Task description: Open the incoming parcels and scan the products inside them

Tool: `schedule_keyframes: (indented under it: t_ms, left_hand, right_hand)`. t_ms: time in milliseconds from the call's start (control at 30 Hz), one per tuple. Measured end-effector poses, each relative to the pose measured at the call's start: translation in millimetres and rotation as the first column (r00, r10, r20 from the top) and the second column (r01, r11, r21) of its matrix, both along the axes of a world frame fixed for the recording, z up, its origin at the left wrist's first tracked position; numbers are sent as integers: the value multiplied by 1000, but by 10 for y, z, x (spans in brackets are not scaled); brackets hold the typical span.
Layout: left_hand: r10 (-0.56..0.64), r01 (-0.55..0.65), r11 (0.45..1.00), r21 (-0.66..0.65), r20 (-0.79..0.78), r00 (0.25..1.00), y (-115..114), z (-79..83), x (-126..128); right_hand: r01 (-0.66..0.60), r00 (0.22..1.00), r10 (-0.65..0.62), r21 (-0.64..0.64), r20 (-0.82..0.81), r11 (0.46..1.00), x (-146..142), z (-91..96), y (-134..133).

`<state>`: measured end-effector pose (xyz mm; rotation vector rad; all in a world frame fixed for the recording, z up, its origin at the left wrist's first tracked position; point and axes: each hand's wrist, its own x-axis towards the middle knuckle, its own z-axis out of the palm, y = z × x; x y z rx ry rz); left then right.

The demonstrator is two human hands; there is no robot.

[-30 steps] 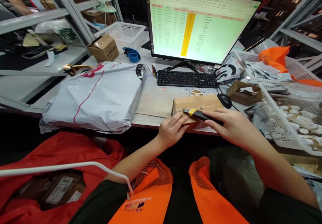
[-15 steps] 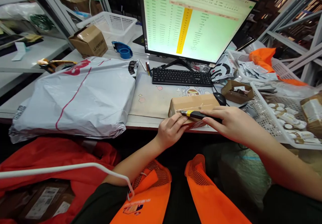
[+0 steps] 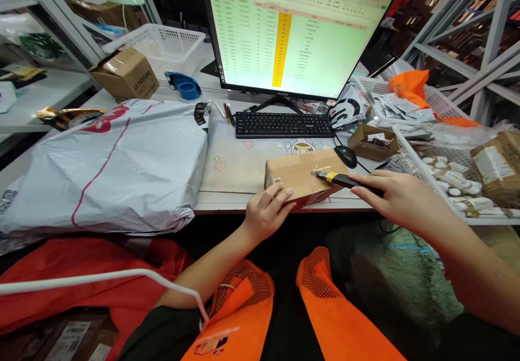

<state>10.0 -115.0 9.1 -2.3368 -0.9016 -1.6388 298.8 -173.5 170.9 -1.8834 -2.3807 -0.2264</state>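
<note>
A small taped cardboard box lies at the desk's front edge, just before the keyboard. My left hand presses against its near left corner with the fingers curled on the cardboard. My right hand is closed around a black utility knife with a yellow band. The knife's tip rests on the tape seam at the right part of the box top.
A large grey mailer bag fills the desk's left half. Behind the box are a keyboard, a mouse and a monitor. White baskets with small items stand at right, a brown carton at back left. A red bag sits below left.
The knife has slid to the right along the box's top seam, from the left part to the right part. My left hand has stayed on the near left corner. The camera has shifted rightward.
</note>
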Motion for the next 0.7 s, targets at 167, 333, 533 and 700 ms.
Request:
schedule_keyframes:
  t_ms: [167,333,533,700]
  left_hand:
    - [8,-8,1000,14,-39,999,15,11,0]
    - [22,-20,1000,20,-116,993,-54,187,-101]
    - [-59,-63,974,-216,-518,853,132,996,-71]
    - [-283,-210,870,-446,-801,528,855,1627,471]
  right_hand:
    - [127,989,-129,-40,-69,991,389,-29,-27]
    - [334,939,-334,-4,-82,942,957,-367,39]
    - [504,759,-520,-152,-391,850,1097,-1207,526]
    - [270,597,-217,-61,-772,961,469,-1382,792]
